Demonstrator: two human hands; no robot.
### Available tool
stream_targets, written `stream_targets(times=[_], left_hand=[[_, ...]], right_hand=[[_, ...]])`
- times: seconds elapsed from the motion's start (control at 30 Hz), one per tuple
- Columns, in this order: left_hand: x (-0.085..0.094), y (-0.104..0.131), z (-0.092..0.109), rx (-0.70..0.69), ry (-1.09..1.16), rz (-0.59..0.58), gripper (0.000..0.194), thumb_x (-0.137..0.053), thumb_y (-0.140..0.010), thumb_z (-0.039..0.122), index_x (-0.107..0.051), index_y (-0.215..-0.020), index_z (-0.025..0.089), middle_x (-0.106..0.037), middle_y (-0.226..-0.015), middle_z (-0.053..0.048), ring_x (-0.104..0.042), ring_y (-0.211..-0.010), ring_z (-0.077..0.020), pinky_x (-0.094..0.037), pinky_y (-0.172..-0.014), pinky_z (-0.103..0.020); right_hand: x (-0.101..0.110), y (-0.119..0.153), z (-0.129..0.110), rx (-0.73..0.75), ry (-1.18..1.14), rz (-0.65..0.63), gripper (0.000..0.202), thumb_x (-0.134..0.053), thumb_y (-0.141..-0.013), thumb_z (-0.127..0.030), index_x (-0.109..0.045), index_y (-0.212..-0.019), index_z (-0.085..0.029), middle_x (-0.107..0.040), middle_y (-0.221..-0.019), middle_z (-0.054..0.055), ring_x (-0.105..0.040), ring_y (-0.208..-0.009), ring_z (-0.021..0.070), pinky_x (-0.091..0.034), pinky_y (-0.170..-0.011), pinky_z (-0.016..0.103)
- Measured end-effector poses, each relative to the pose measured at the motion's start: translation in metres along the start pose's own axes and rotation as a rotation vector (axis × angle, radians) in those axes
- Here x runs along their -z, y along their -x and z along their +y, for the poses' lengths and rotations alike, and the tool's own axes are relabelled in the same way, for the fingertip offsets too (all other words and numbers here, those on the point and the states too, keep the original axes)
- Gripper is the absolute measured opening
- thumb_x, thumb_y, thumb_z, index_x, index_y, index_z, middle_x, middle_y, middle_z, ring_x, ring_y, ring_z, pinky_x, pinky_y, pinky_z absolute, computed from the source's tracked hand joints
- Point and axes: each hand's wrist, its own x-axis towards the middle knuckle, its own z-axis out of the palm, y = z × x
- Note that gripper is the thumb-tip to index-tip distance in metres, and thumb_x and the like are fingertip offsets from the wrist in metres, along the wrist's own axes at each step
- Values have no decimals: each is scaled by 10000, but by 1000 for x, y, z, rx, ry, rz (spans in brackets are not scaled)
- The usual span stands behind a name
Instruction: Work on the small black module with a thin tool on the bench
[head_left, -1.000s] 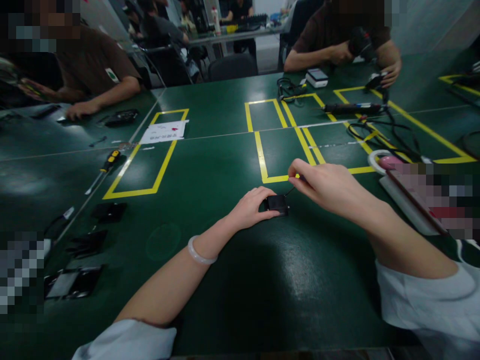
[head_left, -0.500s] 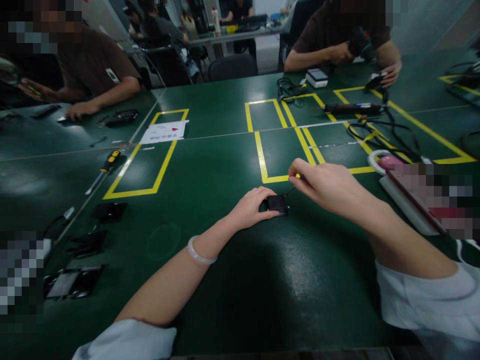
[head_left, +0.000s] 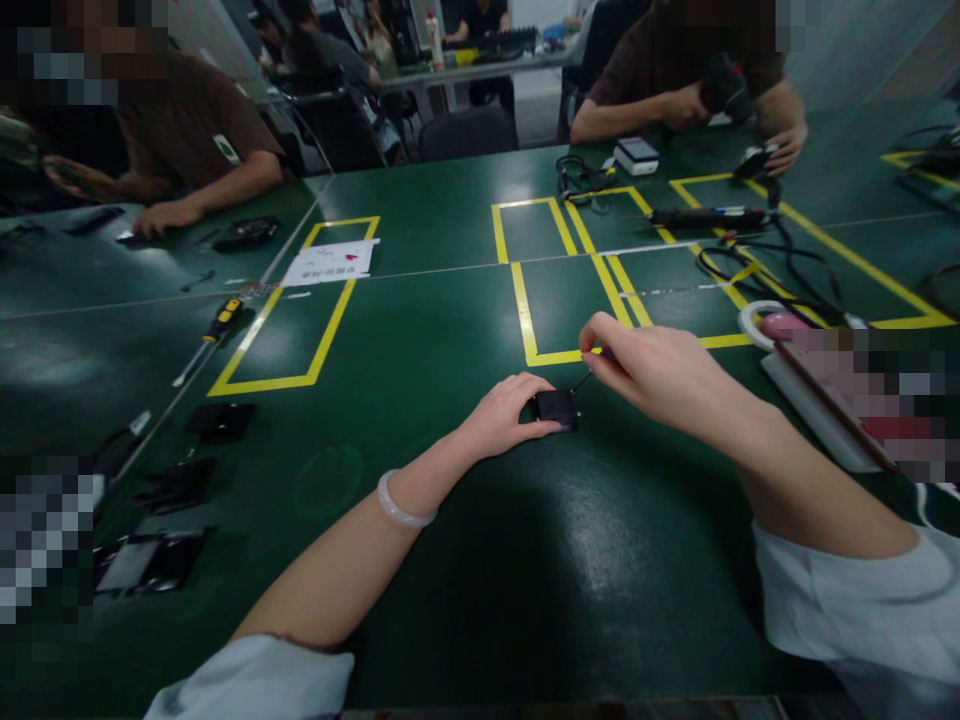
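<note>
A small black box-shaped part [head_left: 556, 408] rests on the green table [head_left: 600, 560]. My left hand [head_left: 514, 415] grips it from the left, with the thumb along the near side and fingers along the far side. My right hand [head_left: 637, 365] is closed in a pinch just up and to the right. From its fingertips a thin dark rod, which looks like a hex key [head_left: 583, 381], slants down to the part's right rear corner. Whether its tip sits in a screw is too small to tell. Tiny metal studs show on the part's right side.
Left of my arm lie a yellow-black screwdriver [head_left: 225, 320] and several black parts [head_left: 174, 484]. Yellow tape [head_left: 525, 315] marks the table. A phone-like item [head_left: 825, 405] lies right; cables [head_left: 795, 265] and a pen-shaped electric screwdriver [head_left: 709, 217] lie beyond. Two co-workers sit opposite.
Both hands keep almost the same place on the part and the thin rod. At the far left, a co-worker's raised hand has shifted slightly.
</note>
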Motion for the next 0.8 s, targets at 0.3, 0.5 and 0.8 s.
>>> stream_targets(times=[0.3,0.5,0.8], left_hand=[[2,-1,2,-8,0,-4,432,-609,-859,481,-548,-1175,194,-598,-1145,-95,-556,-1073,-244,-437,-939,-375],[3,-1,3,-5,1,-7,434,-617,-857,472,-543,-1186,200,-598,-1148,-91,-556,-1075,-241,-436,-944,-375],[0,0,0,-4,-5,-4,432,-607,-861,484,-543,-1177,196,-595,-1144,-89,-554,-1075,-242,-436,-942,-372]], right_hand=[[1,0,0,2,11,-11,245,-373,-940,-397,-523,-1003,-214,-683,-743,27,-605,-623,189,-251,-524,271],[1,0,0,13,-3,-16,205,-363,-942,-321,-515,-1026,-212,-686,-777,20,-604,-630,177,-254,-519,268],[0,-1,0,6,26,-27,248,-370,-949,-403,-524,-1007,-217,-680,-744,20,-606,-624,186,-246,-523,270]])
